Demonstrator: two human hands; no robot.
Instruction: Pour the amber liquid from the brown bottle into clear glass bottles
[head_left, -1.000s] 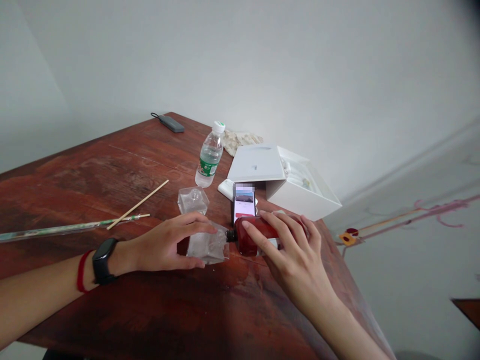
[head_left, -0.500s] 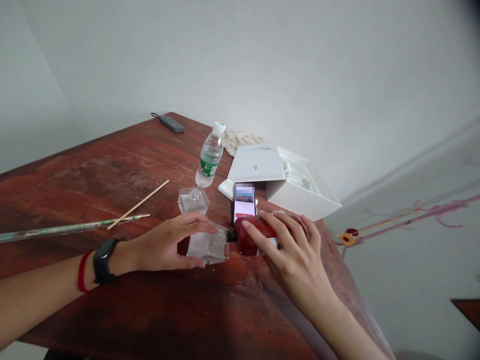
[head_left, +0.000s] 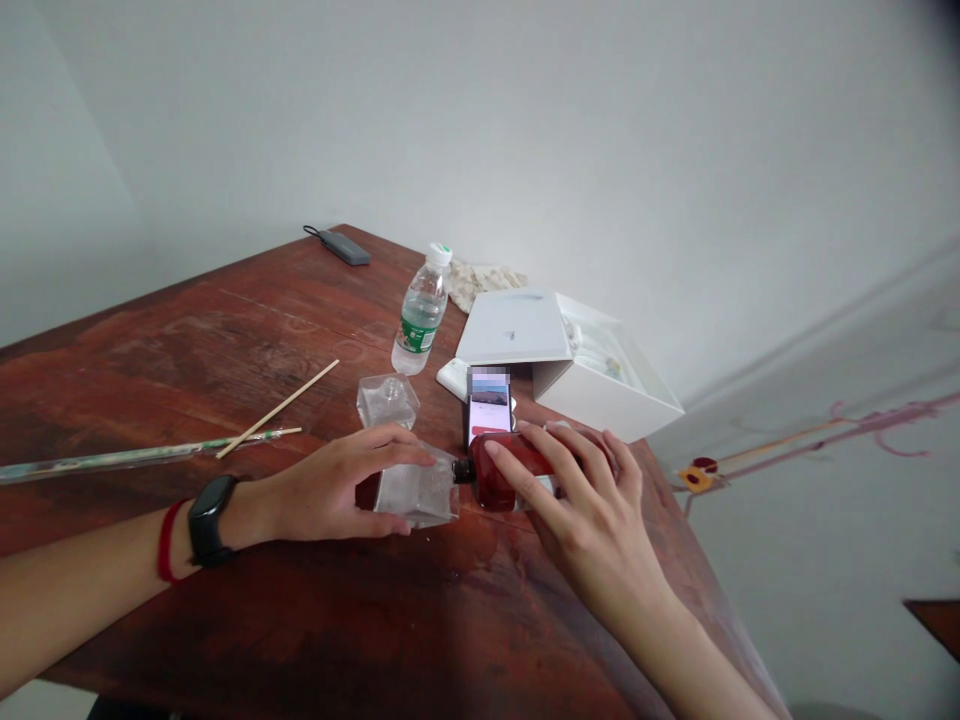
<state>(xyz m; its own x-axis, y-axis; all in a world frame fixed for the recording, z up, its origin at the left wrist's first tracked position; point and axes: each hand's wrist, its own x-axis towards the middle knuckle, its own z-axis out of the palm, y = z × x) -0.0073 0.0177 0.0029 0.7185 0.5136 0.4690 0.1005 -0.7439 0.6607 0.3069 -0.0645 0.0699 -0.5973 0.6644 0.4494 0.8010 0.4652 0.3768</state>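
Observation:
My left hand point(head_left: 352, 485) grips a clear, angular plastic cup point(head_left: 416, 490), thumb on the near side and fingers on the far side. My right hand point(head_left: 577, 490) is wrapped over a bottle of dark red liquid point(head_left: 495, 475), tilted nearly flat with its black neck pointing left. The neck meets the cup's rim; whether liquid flows cannot be made out. Just behind my left hand, a second clear angular cup point(head_left: 386, 402) stands on the table. A phone point(head_left: 489, 405) with a lit screen lies behind the red bottle, partly hidden by it.
On the wooden table point(head_left: 300, 620) stand a water bottle point(head_left: 420, 315) and an open white box point(head_left: 615, 385). A chopstick point(head_left: 277, 408) crosses a wrapped pair point(head_left: 150, 456) at left. A grey device point(head_left: 343, 246) lies at the far corner, a cloth point(head_left: 480, 282) by the wall.
Both hands, the cup and the red bottle keep practically the same positions. Only a very slight shift of the whole view shows.

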